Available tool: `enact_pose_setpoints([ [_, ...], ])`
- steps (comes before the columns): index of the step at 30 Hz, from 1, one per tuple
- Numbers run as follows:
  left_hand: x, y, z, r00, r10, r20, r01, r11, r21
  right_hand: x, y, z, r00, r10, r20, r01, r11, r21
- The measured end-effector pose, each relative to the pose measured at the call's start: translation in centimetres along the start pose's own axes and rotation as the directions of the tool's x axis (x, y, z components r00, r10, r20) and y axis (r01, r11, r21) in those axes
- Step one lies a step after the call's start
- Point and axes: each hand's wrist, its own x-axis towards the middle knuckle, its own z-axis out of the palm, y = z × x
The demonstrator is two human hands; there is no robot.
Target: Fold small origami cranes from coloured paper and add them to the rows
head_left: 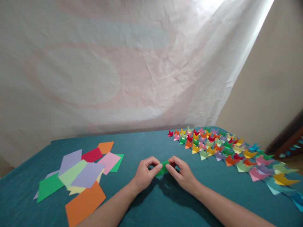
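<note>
And in the head view, the left hand [147, 172] and right hand [181, 174] are pinching the green paper [163, 169], its ends hidden by the grip, loose sheets [88, 175] left of it, folded figures [231, 161] right, the outermost cut off.

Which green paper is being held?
The small green piece pinched by the left hand and right hand; the other green papers rest on the table.
</note>
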Motion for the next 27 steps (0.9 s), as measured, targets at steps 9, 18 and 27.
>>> enact_pose_setpoints([
  [9,-0.3,0.7,0.3,0.999,0.041,0.035,-0.042,0.999,0.028,0.1,-0.8,-0.4,1.0,-0.019,0.002,0.019,0.999,0.035],
  [18,-0.2,0.7,0.3,0.997,0.062,0.056,-0.065,0.996,0.058,0.0,-0.8,-0.5,0.999,0.009,0.038,-0.011,0.998,0.054],
  [27,-0.1,0.3,0.4,0.999,0.021,-0.042,-0.019,0.998,0.056,0.2,0.3,-0.1,0.996,0.094,0.003,-0.094,0.994,0.057],
])
